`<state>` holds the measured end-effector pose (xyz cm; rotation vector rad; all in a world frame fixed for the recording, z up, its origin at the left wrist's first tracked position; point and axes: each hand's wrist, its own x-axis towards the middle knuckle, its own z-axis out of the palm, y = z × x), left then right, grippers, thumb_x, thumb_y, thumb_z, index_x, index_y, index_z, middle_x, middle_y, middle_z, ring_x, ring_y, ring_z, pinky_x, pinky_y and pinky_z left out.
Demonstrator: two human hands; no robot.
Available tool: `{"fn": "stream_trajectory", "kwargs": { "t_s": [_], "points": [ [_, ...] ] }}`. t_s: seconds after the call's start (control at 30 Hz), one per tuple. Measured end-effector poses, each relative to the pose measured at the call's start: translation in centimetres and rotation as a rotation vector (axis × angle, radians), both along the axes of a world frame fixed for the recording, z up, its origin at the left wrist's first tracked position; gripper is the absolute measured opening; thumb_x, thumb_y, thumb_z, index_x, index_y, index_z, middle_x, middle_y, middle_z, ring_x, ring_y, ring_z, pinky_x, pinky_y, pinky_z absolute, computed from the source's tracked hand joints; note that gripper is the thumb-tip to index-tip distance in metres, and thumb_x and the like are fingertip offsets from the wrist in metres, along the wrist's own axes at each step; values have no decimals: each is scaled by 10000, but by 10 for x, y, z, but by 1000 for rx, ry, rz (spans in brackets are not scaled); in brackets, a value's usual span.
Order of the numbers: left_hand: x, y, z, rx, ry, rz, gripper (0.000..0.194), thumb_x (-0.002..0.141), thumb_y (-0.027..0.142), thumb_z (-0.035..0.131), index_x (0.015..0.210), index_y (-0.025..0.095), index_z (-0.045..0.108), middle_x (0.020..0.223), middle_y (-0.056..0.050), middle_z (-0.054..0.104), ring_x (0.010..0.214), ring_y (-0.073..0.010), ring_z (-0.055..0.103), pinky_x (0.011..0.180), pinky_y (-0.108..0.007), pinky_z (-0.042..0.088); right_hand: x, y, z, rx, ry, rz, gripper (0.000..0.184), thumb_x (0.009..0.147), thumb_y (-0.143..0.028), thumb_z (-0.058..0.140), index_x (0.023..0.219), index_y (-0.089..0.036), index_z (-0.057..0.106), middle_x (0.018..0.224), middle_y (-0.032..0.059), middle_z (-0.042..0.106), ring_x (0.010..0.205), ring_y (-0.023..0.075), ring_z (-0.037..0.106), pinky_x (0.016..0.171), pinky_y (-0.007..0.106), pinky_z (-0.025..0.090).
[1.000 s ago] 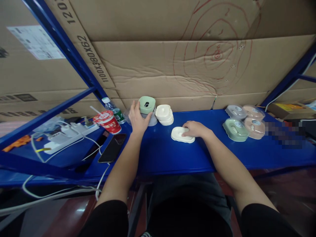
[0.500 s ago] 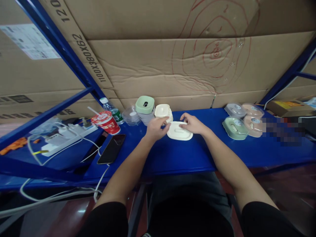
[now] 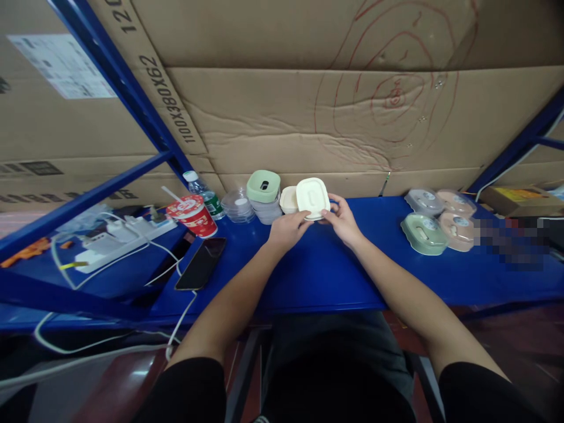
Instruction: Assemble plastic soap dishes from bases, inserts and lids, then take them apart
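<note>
A cream square lid with rounded corners [image 3: 312, 197] is held up and tilted above the blue table, its flat face turned toward me. My left hand [image 3: 288, 230] grips its lower edge, thumb and fingers closed. On the other side, my right hand [image 3: 342, 220] is closed on the lid's lower right corner, thumb in front. Just behind and to the left, partly covered by it, sit other cream lids [image 3: 288, 200]. Beside those rises a stack of clear containers [image 3: 267, 212] topped by a green lid [image 3: 263, 186] with a dark slot.
Round clear lids [image 3: 238, 205], a water bottle [image 3: 203, 191], a red paper cup [image 3: 194, 216] with a straw and a phone [image 3: 201, 264] stand or lie at left. Lidded containers [image 3: 425, 234] are grouped at right. Cardboard [image 3: 264, 117] backs the blue table [image 3: 326, 276].
The cream lid has gone from lying low to being raised and tilted up, slightly farther back. Both hands have closed on its lower edge. The view has shifted slightly.
</note>
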<state>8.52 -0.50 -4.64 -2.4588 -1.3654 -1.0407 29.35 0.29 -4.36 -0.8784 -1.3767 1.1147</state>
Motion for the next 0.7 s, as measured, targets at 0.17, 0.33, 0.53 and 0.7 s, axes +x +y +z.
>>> {"fn": "stream_trajectory", "kwargs": {
  "t_s": [0.17, 0.33, 0.53, 0.7],
  "points": [
    [-11, 13, 1, -37, -124, 194, 363, 1021, 347, 626, 1339, 193, 709, 1035, -94, 828, 943, -262, 792, 798, -312, 558, -1, 0, -10, 36, -141, 68, 672, 806, -525, 806, 1360, -261, 533, 1259, 107, 737, 852, 200, 754, 862, 417, 633],
    [-16, 17, -2, -156, -132, 304, 543, 1025, 326, 571, 1538, 150, 548, 950, -101, 822, 856, -296, 789, 795, -352, 558, 0, -2, -21, 62, -360, 108, 403, 855, -529, 736, 1082, -197, 714, 847, 41, 762, 710, 201, 741, 747, 368, 606],
    [-16, 16, -2, -182, -174, 164, 516, 1009, 320, 589, 1504, 175, 580, 981, -73, 825, 907, -258, 782, 822, -327, 561, 7, -7, -14, 212, -638, 43, 296, 940, -424, 668, 1126, -209, 747, 909, 40, 798, 781, 197, 746, 780, 343, 572],
    [-10, 9, -3, -267, -120, 18, 496, 988, 344, 634, 1466, 211, 610, 974, -28, 813, 832, -184, 760, 803, -272, 553, 19, -11, 8, 379, -971, 84, 305, 983, -384, 656, 1235, -236, 743, 1128, 79, 807, 1058, 250, 749, 978, 415, 549]
  ]
}}
